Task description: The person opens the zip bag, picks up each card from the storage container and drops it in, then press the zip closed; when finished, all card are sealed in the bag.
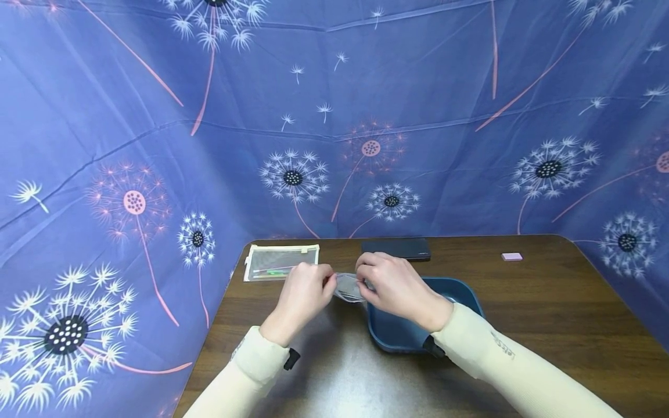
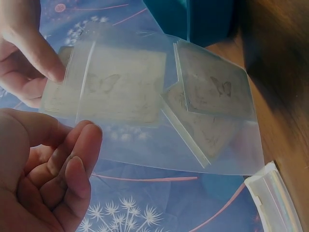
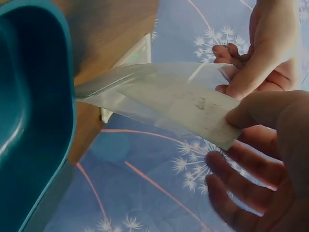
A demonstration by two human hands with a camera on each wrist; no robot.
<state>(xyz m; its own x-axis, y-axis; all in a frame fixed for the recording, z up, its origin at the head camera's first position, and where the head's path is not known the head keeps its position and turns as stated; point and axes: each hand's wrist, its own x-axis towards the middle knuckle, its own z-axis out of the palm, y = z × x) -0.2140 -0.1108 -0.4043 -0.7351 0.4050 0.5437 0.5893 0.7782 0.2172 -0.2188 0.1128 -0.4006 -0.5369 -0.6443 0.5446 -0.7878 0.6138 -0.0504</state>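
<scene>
Both hands, my left hand (image 1: 302,293) and right hand (image 1: 393,285), pinched a clear plastic bag (image 2: 159,106) of butterfly-printed cards (image 2: 212,84) beside the blue tub (image 1: 418,325).

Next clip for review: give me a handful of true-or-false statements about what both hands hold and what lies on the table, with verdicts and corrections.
1. Both hands hold one clear plastic bag between them. True.
2. The bag is empty. False: it holds several pale cards printed with butterflies.
3. A blue tub sits on the table under the right hand. True.
4. The left hand rests flat on the table. False: it is raised, and its fingers pinch the bag's edge.
5. A mesh zip pouch lies at the table's far left corner. True.
6. The small pink block lies inside the tub. False: it lies apart on the table, far right.
</scene>
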